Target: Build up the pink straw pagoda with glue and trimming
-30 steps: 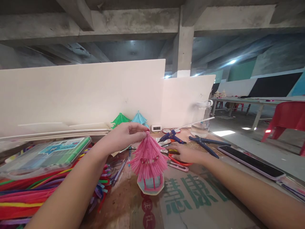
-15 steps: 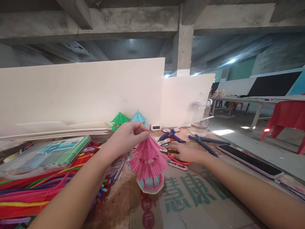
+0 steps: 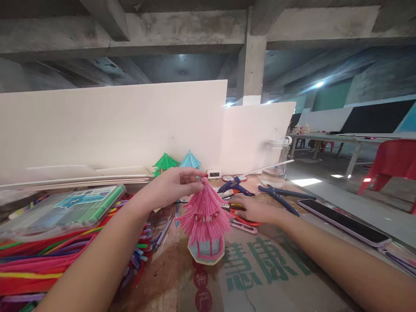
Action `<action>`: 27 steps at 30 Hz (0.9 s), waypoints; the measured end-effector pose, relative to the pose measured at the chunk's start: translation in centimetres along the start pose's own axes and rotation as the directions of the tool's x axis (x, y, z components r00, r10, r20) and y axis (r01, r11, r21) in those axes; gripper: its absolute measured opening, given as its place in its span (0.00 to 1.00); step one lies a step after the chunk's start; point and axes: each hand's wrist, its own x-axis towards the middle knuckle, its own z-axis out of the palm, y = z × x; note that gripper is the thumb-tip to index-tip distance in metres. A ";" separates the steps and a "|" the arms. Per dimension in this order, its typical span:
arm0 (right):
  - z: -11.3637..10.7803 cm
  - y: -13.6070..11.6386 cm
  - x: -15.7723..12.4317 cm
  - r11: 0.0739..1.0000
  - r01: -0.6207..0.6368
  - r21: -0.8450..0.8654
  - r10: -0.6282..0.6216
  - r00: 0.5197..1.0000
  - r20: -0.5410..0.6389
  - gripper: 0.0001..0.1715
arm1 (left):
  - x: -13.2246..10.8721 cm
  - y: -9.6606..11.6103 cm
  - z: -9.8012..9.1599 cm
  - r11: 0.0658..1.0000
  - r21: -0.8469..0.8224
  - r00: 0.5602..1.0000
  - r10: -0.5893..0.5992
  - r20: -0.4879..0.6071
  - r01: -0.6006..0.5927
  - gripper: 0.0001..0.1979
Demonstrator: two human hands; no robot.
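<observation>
A small pink pavilion model [image 3: 205,223] with a two-tiered fuzzy roof stands upright on an octagonal base in front of me. My left hand [image 3: 177,184] is at its peak, thumb and forefinger closed around the pink tip. Farther right, my right hand [image 3: 253,208] lies low over a pile of tools, fingers reaching forward. Under and beside those fingers are red-orange handles [image 3: 248,220] and a yellow-marked grip; the fingers partly cover them. A pink utility knife [image 3: 243,226] lies just in front of that hand.
Behind stand a green roofed model [image 3: 165,161], a blue one [image 3: 190,159], a small digital clock [image 3: 213,174] and a blue glue gun [image 3: 235,186]. Blue pliers [image 3: 281,199], a phone [image 3: 342,222] and a water bottle [image 3: 274,162] are right. Colourful pipe cleaners [image 3: 48,260] and a plastic case [image 3: 94,208] lie left.
My left fingers have shifted slightly, so the pavilion's pink tip now shows between them. My right hand stays over the tools. The view has moved a little.
</observation>
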 end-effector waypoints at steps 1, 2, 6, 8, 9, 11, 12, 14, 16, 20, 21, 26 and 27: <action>0.0 0.0 0.0 1.000 -0.004 0.000 0.004 1.000 0.003 0.29 | 0.0 -0.2 -0.2 1.000 -0.020 1.000 -0.003 0.006 0.003 0.21; 0.0 -0.1 0.0 1.000 -0.008 0.000 0.008 1.000 0.006 0.29 | 0.0 -0.3 -0.4 0.999 -0.035 1.000 -0.010 -0.001 0.010 0.21; -0.1 -0.3 0.0 1.000 -0.010 0.000 0.010 1.000 0.011 0.29 | 0.0 -0.5 -0.5 0.999 -0.020 0.999 -0.027 -0.033 0.026 0.18; -0.2 -0.4 0.0 1.000 -0.011 -0.002 0.011 1.000 0.013 0.29 | 0.0 -0.4 -0.3 1.000 0.015 0.999 -0.017 -0.036 0.018 0.18; -0.2 -0.4 -0.1 1.000 -0.012 -0.004 0.013 1.000 0.013 0.29 | 0.0 -0.3 -0.3 1.000 0.028 0.999 -0.013 -0.037 0.014 0.18; -0.3 -0.5 -0.1 1.000 -0.015 -0.006 0.015 1.000 0.011 0.30 | 0.0 -0.1 -0.1 0.999 0.048 0.999 -0.008 -0.048 0.010 0.17; -0.3 -0.5 -0.1 1.000 -0.015 -0.006 0.015 1.000 0.010 0.30 | -0.1 0.0 0.0 0.998 0.063 0.998 -0.006 -0.060 0.009 0.17; -0.3 -0.5 -0.1 1.000 -0.013 -0.005 0.013 1.000 0.005 0.29 | -0.1 0.2 0.1 0.994 0.107 0.995 -0.003 -0.097 0.014 0.16; -0.2 -0.3 0.0 1.000 -0.010 -0.003 0.010 1.000 0.000 0.29 | -0.1 0.4 0.3 0.986 0.163 0.991 0.000 -0.135 0.022 0.15; 0.1 0.1 0.1 1.000 0.002 0.005 -0.002 1.000 -0.009 0.29 | -0.2 0.7 0.7 0.974 0.227 0.984 0.014 -0.180 0.028 0.12; 0.2 0.2 0.2 1.000 0.005 0.007 -0.005 1.000 -0.011 0.29 | -0.2 0.8 0.8 0.972 0.232 0.983 0.017 -0.185 0.026 0.11; 0.2 0.2 0.1 1.000 0.008 0.013 -0.008 1.000 -0.018 0.29 | -0.1 0.9 0.9 0.977 0.211 0.981 0.024 -0.193 0.018 0.10; 0.1 0.1 0.1 1.000 0.007 0.014 -0.007 1.000 -0.018 0.29 | 0.0 0.8 0.9 0.979 0.206 0.980 0.030 -0.195 0.011 0.10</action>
